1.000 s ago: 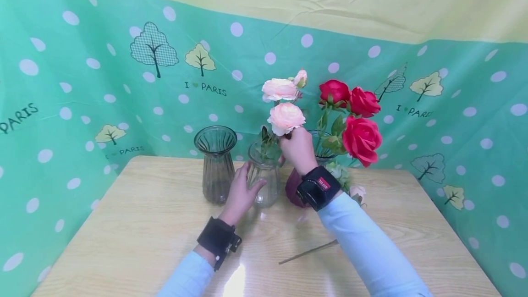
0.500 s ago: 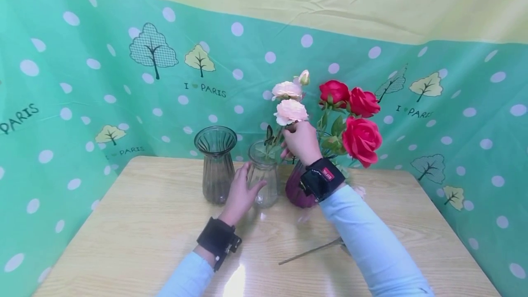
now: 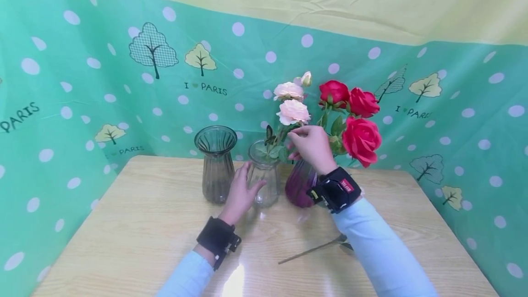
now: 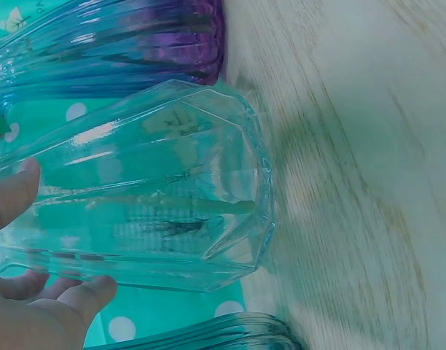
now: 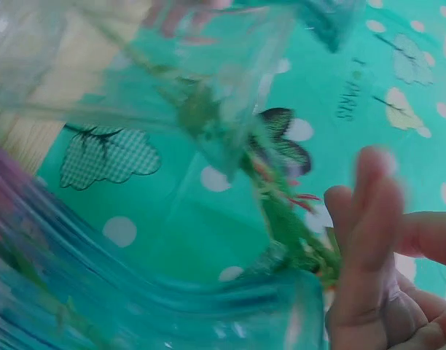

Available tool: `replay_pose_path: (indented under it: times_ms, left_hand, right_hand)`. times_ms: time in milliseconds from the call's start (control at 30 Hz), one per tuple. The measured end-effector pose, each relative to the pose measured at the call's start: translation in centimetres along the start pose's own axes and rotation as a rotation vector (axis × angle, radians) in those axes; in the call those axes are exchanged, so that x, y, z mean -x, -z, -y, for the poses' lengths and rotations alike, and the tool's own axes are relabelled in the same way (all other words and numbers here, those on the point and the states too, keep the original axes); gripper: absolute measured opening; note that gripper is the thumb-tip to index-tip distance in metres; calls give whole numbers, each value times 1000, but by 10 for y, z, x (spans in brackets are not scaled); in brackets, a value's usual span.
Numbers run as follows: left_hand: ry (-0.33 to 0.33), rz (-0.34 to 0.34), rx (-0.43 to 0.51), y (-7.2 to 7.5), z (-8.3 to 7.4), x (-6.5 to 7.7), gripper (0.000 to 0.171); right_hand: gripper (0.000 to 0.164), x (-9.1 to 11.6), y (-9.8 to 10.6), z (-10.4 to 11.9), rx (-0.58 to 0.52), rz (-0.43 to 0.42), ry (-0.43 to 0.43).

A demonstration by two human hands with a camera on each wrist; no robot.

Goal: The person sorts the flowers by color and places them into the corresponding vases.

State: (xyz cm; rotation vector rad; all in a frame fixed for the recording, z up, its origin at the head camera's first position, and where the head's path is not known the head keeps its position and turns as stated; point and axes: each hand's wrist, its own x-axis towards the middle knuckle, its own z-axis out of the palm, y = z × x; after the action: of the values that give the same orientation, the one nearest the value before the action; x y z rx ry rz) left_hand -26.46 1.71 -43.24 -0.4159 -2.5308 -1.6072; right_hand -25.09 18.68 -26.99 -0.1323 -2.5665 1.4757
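In the head view, a pink flower spray (image 3: pixel 294 112) with full blooms and a bud stands in a clear glass vase (image 3: pixel 269 192). Its stem end (image 4: pixel 234 207) shows low inside the vase in the left wrist view. My left hand (image 3: pixel 240 195) holds the vase from its left, thumb and fingers (image 4: pixel 92 295) on opposite sides. To the right of the spray, my right hand (image 3: pixel 314 148) has its fingers (image 5: pixel 369 219) extended close beside the stem and leaves, gripping nothing visible. Whether a fingertip still touches a leaf is unclear.
A purple glass vase (image 3: pixel 298 186) with red roses (image 3: pixel 361 139) stands just right of the clear vase. A grey ribbed vase (image 3: pixel 216 173) is close on the left. One loose stem (image 3: pixel 309 252) lies on the table (image 3: pixel 123 233), partly under the right forearm. A patterned curtain hangs behind.
The pink spray has shifted right and settled against the vase rim. My right hand has let go of its stem and moved right and slightly down. The left hand has stayed put.
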Motion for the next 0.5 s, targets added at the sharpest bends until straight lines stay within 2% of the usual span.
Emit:
replay_pose_path:
  times_ms: [133,267,500]
  left_hand:
    - [1,-5,5,0,0,1,77]
    - [-2,-3,3,-1,1,0,76]
    - [-9,-5,-2,-2,2,0,76]
  right_hand:
    - [28,10,8,-3,-4,22,5]
    - [30,24,17,-13,38,56,-1]
    - [29,57,31,-46,76,81,-34]
